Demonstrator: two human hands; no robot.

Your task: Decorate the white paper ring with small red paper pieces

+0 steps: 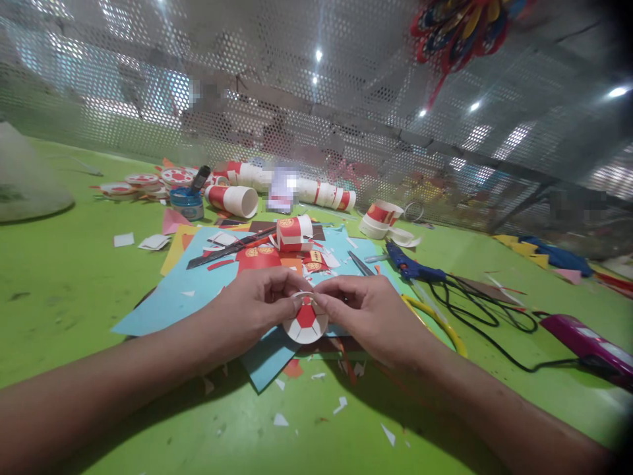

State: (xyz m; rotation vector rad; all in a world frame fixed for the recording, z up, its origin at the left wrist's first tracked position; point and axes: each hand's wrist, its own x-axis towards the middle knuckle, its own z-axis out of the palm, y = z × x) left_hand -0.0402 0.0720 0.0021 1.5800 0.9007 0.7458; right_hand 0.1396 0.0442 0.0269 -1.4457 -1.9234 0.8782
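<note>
Both hands pinching a red-and-white disc

I have the left hand point(267, 293) and the right hand point(363, 310) almost meeting in front of me, with a small round disc point(305, 322) between them. Each hand pinches the disc near its upper edge, thumb against curled fingers. It is tilted so that its patterned face shows: red patches on white. The fingertips crowd that edge, so I can't fairly say whether they also grip some smaller piece there.

The disc is above the near part of some light blue paper point(171, 303), spread on a green table point(74, 284). Just beyond the hands I see a cut red-and-white paper cup point(295, 236) tipped on its side among trimmings. To the right lies a blue glue gun point(413, 267), its black cord point(494, 353) looping near a magenta power strip point(588, 340). Farther back, an open blue jar point(186, 206) stands beside another cup point(232, 200) lying down. White scraps point(281, 419) dot the tabletop nearest me.
</note>
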